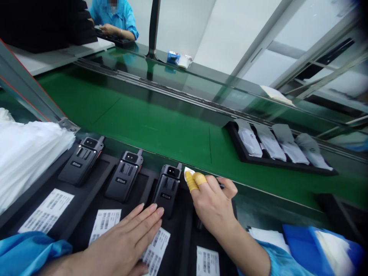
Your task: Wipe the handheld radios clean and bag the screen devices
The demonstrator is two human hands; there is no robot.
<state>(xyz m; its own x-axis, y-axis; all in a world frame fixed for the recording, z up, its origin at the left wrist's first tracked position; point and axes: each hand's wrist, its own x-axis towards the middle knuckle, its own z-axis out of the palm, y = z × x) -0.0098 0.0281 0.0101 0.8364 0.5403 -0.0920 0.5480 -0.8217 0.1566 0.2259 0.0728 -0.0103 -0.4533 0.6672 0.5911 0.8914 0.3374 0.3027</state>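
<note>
A: Left hand (130, 239)?

B: Flat, palm down, fingers (149, 214) stretched out and holding nothing. It lies across a white barcode label sheet (156, 251) in the black moulded tray (94, 199), fingertips touching the lower end of the third black handheld radio (167, 188).

A: Right hand (212, 203)?

B: Just right of that same radio, near its top. Two fingers wear yellow rubber cots (193, 180). They pinch a small white piece (188, 171), wipe or sticker, cannot tell which, held close beside the radio's upper corner.

A: Other radios?

B: Two more of the same black kind, marked "Riton": the first radio (82, 161) at far left, the second radio (124, 176) in the middle. Each lies face up in its own tray slot, stub antenna away from the person. White barcode labels (47, 211) lie below them.

A: Surroundings?

B: Green conveyor belt (149, 122) runs past the worktop's far edge. On it, to the right, a long black tray (244, 155) carries four grey-white bagged items (270, 142). A stack of white foam bags (25, 153) sits at far left. Blue sleeves (25, 249) on both forearms. Blue bin (301, 245) at lower right. A co-worker in a blue coat (115, 19) sits across the line, hands at a dark tray.
</note>
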